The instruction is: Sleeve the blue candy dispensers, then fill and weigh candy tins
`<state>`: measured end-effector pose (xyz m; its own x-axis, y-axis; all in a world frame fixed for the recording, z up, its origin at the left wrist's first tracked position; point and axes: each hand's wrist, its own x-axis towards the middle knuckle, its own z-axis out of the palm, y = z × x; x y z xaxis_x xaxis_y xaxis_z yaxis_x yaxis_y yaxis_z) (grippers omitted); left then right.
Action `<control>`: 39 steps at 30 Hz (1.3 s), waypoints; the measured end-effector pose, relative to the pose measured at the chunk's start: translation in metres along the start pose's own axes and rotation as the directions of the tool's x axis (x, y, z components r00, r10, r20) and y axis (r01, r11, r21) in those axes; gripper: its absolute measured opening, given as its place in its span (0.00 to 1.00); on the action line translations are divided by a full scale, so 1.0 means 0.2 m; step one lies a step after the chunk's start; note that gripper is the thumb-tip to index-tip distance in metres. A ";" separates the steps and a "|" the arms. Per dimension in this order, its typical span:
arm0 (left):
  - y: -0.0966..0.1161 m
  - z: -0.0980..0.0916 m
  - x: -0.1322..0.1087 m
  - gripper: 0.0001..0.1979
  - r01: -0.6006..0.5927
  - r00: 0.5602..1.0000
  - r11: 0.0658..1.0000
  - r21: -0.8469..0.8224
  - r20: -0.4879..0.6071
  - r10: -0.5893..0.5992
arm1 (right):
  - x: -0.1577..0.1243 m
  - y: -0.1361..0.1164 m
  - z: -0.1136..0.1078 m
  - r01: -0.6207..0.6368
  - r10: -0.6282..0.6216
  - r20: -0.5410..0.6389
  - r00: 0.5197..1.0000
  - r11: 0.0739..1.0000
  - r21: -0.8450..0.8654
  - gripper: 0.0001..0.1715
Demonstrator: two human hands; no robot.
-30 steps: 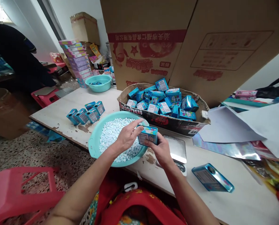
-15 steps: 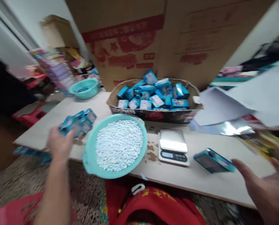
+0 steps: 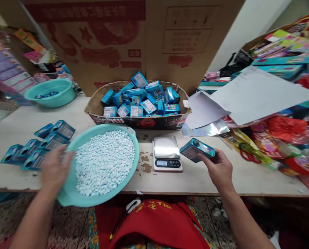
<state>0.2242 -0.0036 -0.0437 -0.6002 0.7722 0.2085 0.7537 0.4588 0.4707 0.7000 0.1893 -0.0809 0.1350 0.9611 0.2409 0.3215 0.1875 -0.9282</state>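
My right hand (image 3: 220, 169) grips a small blue box (image 3: 197, 149) at its right end, tilted, with a dark round spot on its upper face. The box is just right of a digital scale (image 3: 167, 152) with a bare metal plate. My left hand (image 3: 55, 169) is blurred by motion at the left rim of a turquoise bowl (image 3: 137, 152); its fingers are smeared, so I cannot tell if it holds anything. Small pale blue-white pieces (image 3: 105, 162) fill much of the bowl. Several blue boxes (image 3: 53, 140) stand in rows left of that hand.
Behind the bowl, a cut-down carton (image 3: 141, 122) holds a heap of blue boxes. A second turquoise bowl (image 3: 66, 93) sits at the back left. A tall cardboard sheet (image 3: 157, 41) rises behind. White sheets (image 3: 258, 93) and coloured packets (image 3: 268, 138) crowd the right side.
The view has turned right. My right hand, open beside the blue box before, now grips it. My left hand has left the group of boxes and moved to the bowl's rim.
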 end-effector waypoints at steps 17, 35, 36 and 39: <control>0.43 0.11 -0.03 0.12 0.385 0.918 0.595 -0.705 0.227 -0.324 | -0.24 -0.70 0.84 0.134 -0.398 0.640 0.658 0.897 0.421 0.24; 0.66 0.04 0.09 0.21 0.018 0.922 0.115 -0.993 -0.028 -0.386 | -0.40 -0.75 1.09 0.455 -0.533 0.662 0.527 0.835 0.310 0.21; 0.66 0.04 0.09 0.22 0.025 0.929 0.116 -0.993 -0.019 -0.369 | -0.40 -0.75 1.09 0.448 -0.531 0.663 0.527 0.837 0.314 0.21; 0.66 0.04 0.10 0.22 0.048 0.946 0.098 -0.994 0.013 -0.325 | -0.39 -0.74 1.10 0.380 -0.519 0.658 0.546 0.853 0.357 0.21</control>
<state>0.3140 0.0754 0.0164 -0.8091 0.5868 0.0327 -0.2212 -0.3556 0.9081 0.4366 0.1307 -0.0256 -0.7094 0.5609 0.4268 -0.0093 0.5981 -0.8014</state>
